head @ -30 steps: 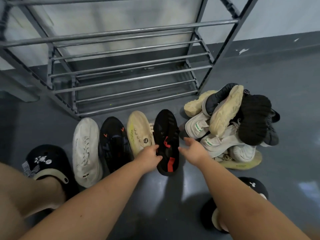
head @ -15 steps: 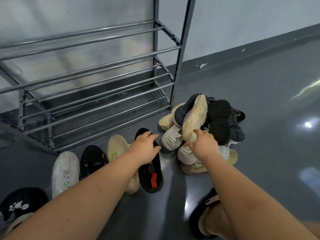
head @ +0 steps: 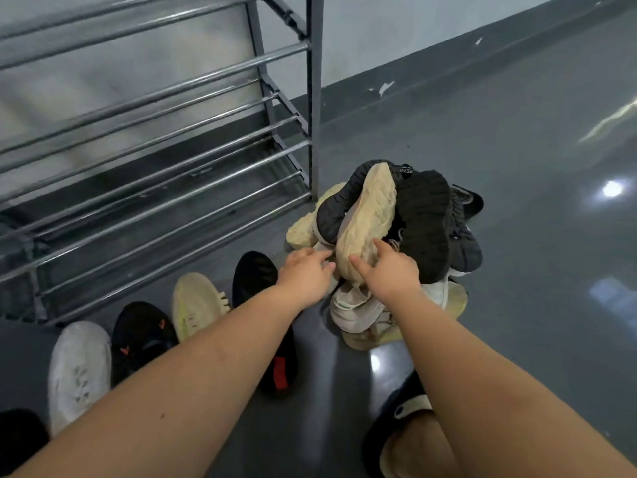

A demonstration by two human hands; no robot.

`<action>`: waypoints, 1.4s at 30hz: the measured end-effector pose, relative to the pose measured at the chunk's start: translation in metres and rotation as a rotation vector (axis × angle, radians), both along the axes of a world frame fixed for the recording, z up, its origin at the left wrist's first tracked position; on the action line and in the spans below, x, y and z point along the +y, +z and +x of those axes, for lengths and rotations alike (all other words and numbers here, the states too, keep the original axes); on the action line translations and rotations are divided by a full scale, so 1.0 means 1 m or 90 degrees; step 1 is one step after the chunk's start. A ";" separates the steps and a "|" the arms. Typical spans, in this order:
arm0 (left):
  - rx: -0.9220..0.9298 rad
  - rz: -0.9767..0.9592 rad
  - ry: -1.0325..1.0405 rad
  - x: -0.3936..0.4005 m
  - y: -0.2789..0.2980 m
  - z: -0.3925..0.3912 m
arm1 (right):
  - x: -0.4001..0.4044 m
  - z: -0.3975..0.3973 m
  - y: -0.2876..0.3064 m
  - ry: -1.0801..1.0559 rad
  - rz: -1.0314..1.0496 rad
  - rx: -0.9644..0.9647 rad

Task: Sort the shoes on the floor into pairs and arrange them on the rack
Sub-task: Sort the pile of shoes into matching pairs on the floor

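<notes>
A pile of mixed shoes lies on the grey floor by the rack's right post. On top of it a cream-soled shoe (head: 370, 215) lies sole up, beside a black-soled shoe (head: 425, 222). My right hand (head: 386, 270) grips the near end of the cream-soled shoe between thumb and fingers. With straight fingers my left hand (head: 306, 274) touches the pile just left of that shoe. In front of the empty metal rack (head: 155, 132) a row stands: white shoe (head: 77, 370), black shoe with orange marks (head: 141, 336), cream shoe (head: 196, 308), black shoe with red marks (head: 256, 274).
White sneakers with green stripes (head: 358, 312) lie at the bottom of the pile. My feet in black slippers (head: 396, 426) are at the lower right and lower left corners. The wall and its dark skirting (head: 448, 56) run behind; open floor stretches to the right.
My view has swung right toward the pile. Both hands left the black shoe with red marks and reached onto the pile; my right hand took hold of the cream-soled shoe.
</notes>
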State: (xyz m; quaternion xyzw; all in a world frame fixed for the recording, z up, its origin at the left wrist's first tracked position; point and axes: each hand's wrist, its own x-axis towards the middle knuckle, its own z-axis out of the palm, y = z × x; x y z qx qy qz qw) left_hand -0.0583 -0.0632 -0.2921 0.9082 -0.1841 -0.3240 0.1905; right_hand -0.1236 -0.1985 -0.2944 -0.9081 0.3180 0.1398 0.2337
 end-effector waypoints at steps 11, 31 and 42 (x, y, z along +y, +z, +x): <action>0.123 -0.101 0.127 -0.027 0.006 -0.017 | -0.008 -0.002 0.002 -0.106 0.152 -0.100; 0.097 -0.480 0.408 0.146 0.056 -0.079 | 0.158 -0.027 0.062 -0.312 0.773 -0.150; 0.482 -0.580 0.758 0.263 0.017 -0.099 | 0.245 -0.033 0.048 -0.113 0.734 0.145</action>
